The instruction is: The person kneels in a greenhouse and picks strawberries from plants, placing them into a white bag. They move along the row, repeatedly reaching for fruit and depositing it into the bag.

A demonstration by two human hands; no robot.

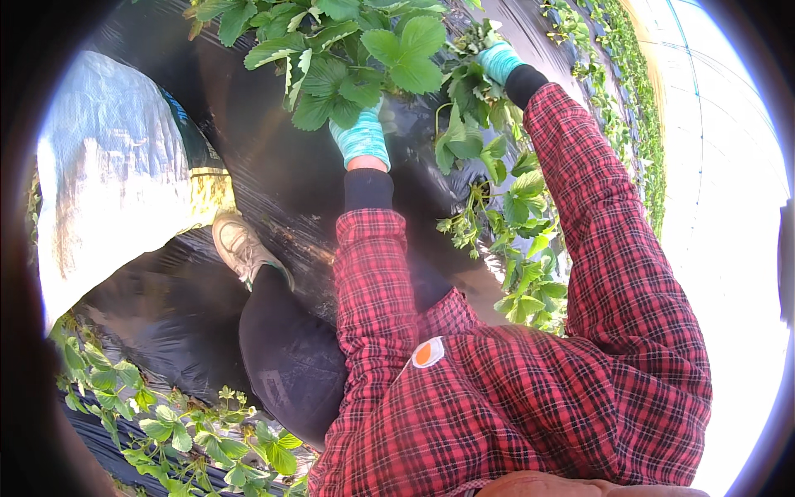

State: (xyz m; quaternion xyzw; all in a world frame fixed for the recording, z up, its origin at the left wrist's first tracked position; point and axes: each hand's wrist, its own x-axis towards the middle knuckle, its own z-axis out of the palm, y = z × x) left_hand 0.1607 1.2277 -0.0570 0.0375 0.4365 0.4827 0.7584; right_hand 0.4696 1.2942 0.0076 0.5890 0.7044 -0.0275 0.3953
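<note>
My left hand (363, 138), in a teal knit glove, reaches beneath the broad green leaves of a strawberry plant (348, 56). The leaves hide its fingers, so whether it holds a stem or leaf does not show. Farther right, my right hand (499, 62) wears a matching glove. It is closed around a bunch of strawberry leaves (475, 43), some of them curled and greyish; its fingertips are mostly hidden. More strawberry foliage (463, 136) hangs just below this hand.
A large whitish woven plastic sack (118, 174) stands at left, beside my beige shoe (242, 248). Black plastic mulch film (279, 168) covers the ground. Strawberry plants line the right bed (528, 273) and the lower left (180, 428). Pale greenhouse sheeting (726, 205) rises at right.
</note>
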